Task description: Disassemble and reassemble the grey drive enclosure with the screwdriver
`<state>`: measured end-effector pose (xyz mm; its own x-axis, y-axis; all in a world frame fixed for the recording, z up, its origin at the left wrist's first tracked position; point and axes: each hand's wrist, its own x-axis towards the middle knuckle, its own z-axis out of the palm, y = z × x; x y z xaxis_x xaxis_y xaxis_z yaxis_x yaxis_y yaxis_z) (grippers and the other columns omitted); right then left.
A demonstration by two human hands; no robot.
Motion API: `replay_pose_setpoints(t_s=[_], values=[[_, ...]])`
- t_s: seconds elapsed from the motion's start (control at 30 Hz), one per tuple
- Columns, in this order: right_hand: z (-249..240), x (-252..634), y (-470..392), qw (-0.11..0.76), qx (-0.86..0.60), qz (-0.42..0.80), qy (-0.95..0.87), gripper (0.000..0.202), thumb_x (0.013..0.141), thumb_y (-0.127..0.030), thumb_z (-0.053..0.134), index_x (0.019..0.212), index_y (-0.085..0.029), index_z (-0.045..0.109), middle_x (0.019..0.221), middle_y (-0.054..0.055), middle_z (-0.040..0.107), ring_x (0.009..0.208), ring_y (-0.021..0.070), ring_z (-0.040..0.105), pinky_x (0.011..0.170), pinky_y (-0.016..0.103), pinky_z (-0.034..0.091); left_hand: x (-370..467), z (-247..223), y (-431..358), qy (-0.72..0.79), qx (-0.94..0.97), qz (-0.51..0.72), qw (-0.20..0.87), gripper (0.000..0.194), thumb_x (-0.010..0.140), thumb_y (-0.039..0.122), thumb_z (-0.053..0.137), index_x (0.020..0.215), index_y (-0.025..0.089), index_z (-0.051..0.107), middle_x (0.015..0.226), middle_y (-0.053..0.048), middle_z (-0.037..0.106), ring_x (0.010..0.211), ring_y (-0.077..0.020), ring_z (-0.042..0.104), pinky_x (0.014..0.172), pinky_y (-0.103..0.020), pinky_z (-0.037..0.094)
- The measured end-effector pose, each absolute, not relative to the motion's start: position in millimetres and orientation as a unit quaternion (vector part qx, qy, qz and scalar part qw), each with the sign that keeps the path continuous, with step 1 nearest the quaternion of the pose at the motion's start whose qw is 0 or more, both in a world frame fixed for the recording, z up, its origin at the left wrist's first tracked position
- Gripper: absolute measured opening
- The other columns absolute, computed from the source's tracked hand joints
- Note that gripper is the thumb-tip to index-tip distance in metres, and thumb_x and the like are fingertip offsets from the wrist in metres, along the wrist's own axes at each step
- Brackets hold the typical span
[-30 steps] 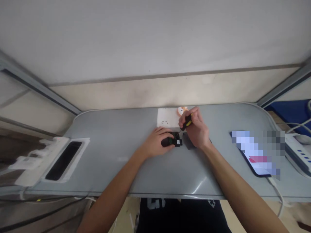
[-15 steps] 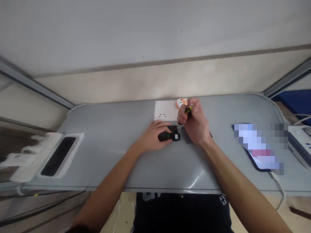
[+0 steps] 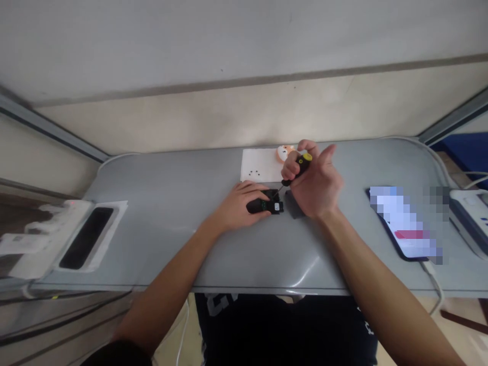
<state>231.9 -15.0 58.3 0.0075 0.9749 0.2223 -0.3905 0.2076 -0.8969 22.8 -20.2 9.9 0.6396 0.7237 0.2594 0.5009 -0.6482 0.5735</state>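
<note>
My left hand (image 3: 244, 205) is closed around a small black electronic device (image 3: 271, 207) lying on the grey table, its inside partly exposed with a small white label. In my right hand (image 3: 314, 178) is a screwdriver (image 3: 303, 163) with a black and yellow handle, held tilted, its thin shaft pointing down left into the device. The thumb of that hand is raised off the handle. Just right of the device, a dark flat piece (image 3: 295, 206) lies partly hidden under my right hand. Several tiny dark screws (image 3: 254, 173) rest on a white paper (image 3: 263, 161) behind my left hand.
An orange and white animal-face object (image 3: 285, 152) sits on the paper's right side. A dark phone (image 3: 87, 238) lies at left beside a white power strip (image 3: 49, 239) with plugs. A lit phone (image 3: 406, 223) with a cable and a white box (image 3: 473, 216) are at right.
My right hand has opened its thumb away from the screwdriver handle, showing more of its yellow end. My left hand still holds the device in place. The view has shifted slightly.
</note>
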Motion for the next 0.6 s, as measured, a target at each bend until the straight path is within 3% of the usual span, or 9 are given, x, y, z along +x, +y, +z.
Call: replay_pose_setpoints(t_s=[0.13,0.27,0.5,0.6], values=[[60.1,232.2,-16.5,0.630,-0.319,0.534,-0.464,0.039,0.097,-0.063,0.055,0.085,-0.028,0.042,0.073,0.000,0.039,0.066,0.0184,0.047,0.063,0.035,0.049,22.5,10.2,-20.4,0.340,0.878,0.245,0.232,0.021,0.089,0.035,0.079,0.106,0.026,0.072,0.137,-0.004,0.070,0.126,-0.0250,0.061,0.115,-0.048,0.042],[58.0,244.1,-9.0,0.613,-0.320,0.525,-0.496,0.043,0.096,-0.067,0.053,0.083,-0.028,0.045,0.082,0.005,0.050,0.079,0.0217,0.055,0.070,0.039,0.054,22.3,10.2,-19.6,0.346,0.878,0.236,0.232,0.021,0.088,0.038,0.078,0.104,0.026,0.073,0.136,-0.004,0.070,0.125,-0.0263,0.061,0.116,-0.049,0.042],[56.9,237.8,-13.0,0.636,-0.310,0.518,-0.481,0.045,0.097,-0.074,0.042,0.088,-0.030,0.048,0.068,0.000,0.038,0.063,0.0204,0.048,0.060,0.037,0.048,22.4,9.5,-19.5,0.342,0.879,0.240,0.229,0.021,0.088,0.036,0.079,0.105,0.026,0.073,0.136,-0.004,0.070,0.124,-0.0256,0.061,0.115,-0.049,0.043],[58.3,232.2,-18.0,0.639,-0.311,0.525,-0.468,0.041,0.097,-0.069,0.048,0.086,-0.030,0.045,0.066,-0.002,0.036,0.061,0.0190,0.047,0.059,0.035,0.047,22.8,10.1,-20.4,0.345,0.878,0.238,0.230,0.021,0.088,0.037,0.079,0.104,0.025,0.073,0.136,-0.005,0.070,0.125,-0.0259,0.060,0.116,-0.049,0.042]])
